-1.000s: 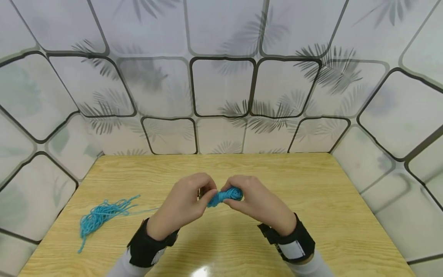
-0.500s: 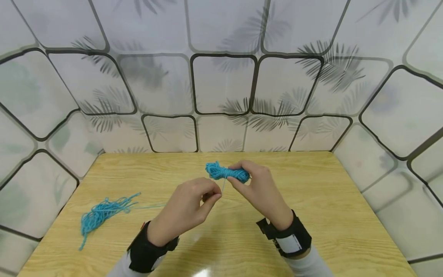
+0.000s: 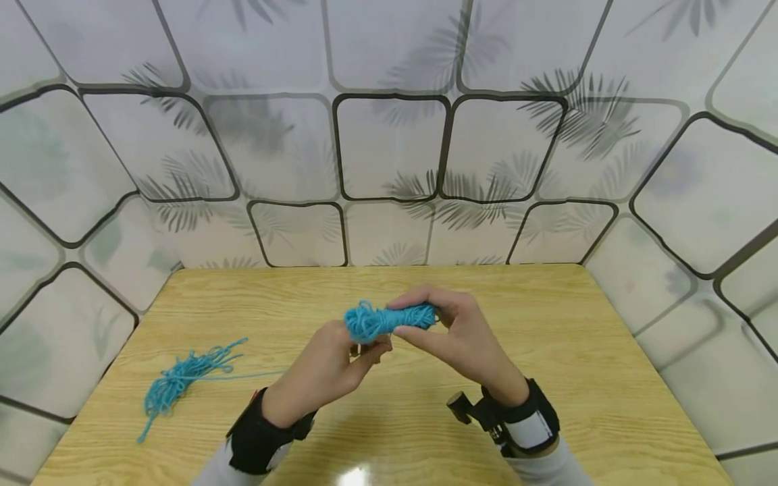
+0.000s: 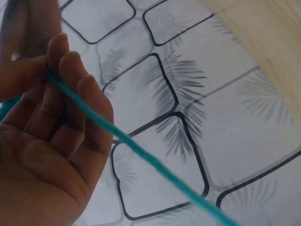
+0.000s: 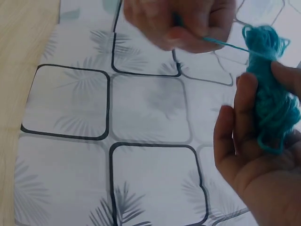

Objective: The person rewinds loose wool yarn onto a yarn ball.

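My right hand (image 3: 464, 331) grips a small bundle of blue yarn (image 3: 367, 322) between thumb and fingers, with yarn wrapped round its middle and loops showing at its left end. Just below and left of that bundle, my left hand (image 3: 331, 368) pinches a single strand of yarn (image 4: 141, 153) between thumb and fingertips. In the right wrist view the strand runs taut from the left hand (image 5: 188, 23) to the bundle's waist. From my left hand the strand trails down to a loose heap of blue yarn (image 3: 176, 385) on the table.
The light wood-grain table (image 3: 516, 439) lies under both hands. White patterned panels (image 3: 389, 148) with dark outlines and leaf prints rise behind and at both sides. Each wrist wears a black strap (image 3: 270, 432).
Both hands were close together on the bundle; the right hand lifted it away, then tilted it back left over the left fingers. The strand to the loose heap shifted slightly.
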{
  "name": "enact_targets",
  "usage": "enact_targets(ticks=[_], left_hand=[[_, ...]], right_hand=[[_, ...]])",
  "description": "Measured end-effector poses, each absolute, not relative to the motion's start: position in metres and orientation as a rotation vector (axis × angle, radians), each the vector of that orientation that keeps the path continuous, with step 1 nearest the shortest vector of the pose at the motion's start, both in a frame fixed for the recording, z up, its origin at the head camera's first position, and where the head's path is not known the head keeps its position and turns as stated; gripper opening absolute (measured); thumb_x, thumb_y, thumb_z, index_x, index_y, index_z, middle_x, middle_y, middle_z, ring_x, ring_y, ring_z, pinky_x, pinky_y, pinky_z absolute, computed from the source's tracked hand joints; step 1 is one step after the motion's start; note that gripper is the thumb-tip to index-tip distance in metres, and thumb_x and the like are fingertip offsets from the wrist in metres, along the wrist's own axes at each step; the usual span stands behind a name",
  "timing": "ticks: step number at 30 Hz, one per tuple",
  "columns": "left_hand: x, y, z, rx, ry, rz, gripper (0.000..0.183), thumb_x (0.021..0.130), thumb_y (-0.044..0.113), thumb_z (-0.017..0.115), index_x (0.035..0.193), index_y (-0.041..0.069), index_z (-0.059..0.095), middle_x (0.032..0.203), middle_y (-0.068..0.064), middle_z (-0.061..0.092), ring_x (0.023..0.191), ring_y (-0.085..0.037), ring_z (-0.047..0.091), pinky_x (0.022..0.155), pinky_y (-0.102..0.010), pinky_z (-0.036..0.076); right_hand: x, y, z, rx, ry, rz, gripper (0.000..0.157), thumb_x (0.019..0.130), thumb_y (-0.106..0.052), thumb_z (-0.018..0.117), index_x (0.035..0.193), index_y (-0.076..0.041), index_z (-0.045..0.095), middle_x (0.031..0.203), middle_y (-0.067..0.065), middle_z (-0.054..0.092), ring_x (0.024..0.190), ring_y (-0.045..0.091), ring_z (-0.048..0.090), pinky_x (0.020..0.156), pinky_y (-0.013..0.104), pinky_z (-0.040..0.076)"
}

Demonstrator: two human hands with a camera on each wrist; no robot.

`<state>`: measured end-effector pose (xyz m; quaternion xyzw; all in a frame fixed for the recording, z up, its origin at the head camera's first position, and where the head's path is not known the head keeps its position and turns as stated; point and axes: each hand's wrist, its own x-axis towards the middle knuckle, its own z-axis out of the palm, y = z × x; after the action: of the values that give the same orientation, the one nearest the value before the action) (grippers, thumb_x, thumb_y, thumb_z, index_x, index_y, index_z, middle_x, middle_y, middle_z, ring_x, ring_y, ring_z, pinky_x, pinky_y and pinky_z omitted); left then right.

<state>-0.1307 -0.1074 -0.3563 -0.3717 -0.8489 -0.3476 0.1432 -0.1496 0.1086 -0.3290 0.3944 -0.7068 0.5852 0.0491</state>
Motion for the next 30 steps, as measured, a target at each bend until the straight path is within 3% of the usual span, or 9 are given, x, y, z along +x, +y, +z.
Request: enact_targets(ticks=[5,10,18,30], left_hand=[[-0.138,-0.114,-0.358,-1.067,-2.437,-1.124,0.008,0.091,0.006,0.068,0.092,0.012,0.073,0.083,0.001,0.073,0.067,-0.006,0.061,0.058,-0.029,0.056],[-0.141,-0.119,-0.353,-1.018,-2.437,-1.044,0.011,0.090,0.004,0.069,0.090,0.015,0.073,0.085,0.003,0.072,0.067,-0.003,0.057,0.056,-0.031,0.054],[-0.132,-0.120,-0.339,-1.001,-2.405,-1.012,0.012,0.090,0.001,0.069,0.089,0.013,0.070,0.072,0.006,0.062,0.061,-0.003,0.052,0.054,-0.028,0.052],[-0.112,-0.105,-0.336,-1.087,-2.302,-0.937,0.013,0.088,0.001,0.070,0.089,0.013,0.067,0.079,0.004,0.065,0.067,-0.002,0.055,0.055,-0.023,0.054]], right_hand=[[-0.139,0.109,-0.322,1.502,-2.181,1.679,0.026,0.086,-0.004,0.074,0.111,-0.007,0.071,0.103,0.010,0.073,0.088,0.017,0.066,0.074,0.035,0.058],[-0.136,0.108,-0.321,1.585,-2.267,1.512,0.021,0.085,-0.011,0.076,0.106,-0.012,0.072,0.101,0.004,0.071,0.088,0.011,0.063,0.073,0.036,0.058],[-0.141,0.109,-0.328,1.330,-2.570,1.201,0.019,0.082,-0.012,0.079,0.098,-0.017,0.071,0.094,-0.005,0.066,0.078,0.006,0.059,0.067,0.030,0.057],[-0.148,0.105,-0.331,0.922,-2.494,1.119,0.019,0.080,-0.014,0.081,0.094,-0.016,0.069,0.091,-0.002,0.068,0.082,0.007,0.063,0.070,0.033,0.057]])
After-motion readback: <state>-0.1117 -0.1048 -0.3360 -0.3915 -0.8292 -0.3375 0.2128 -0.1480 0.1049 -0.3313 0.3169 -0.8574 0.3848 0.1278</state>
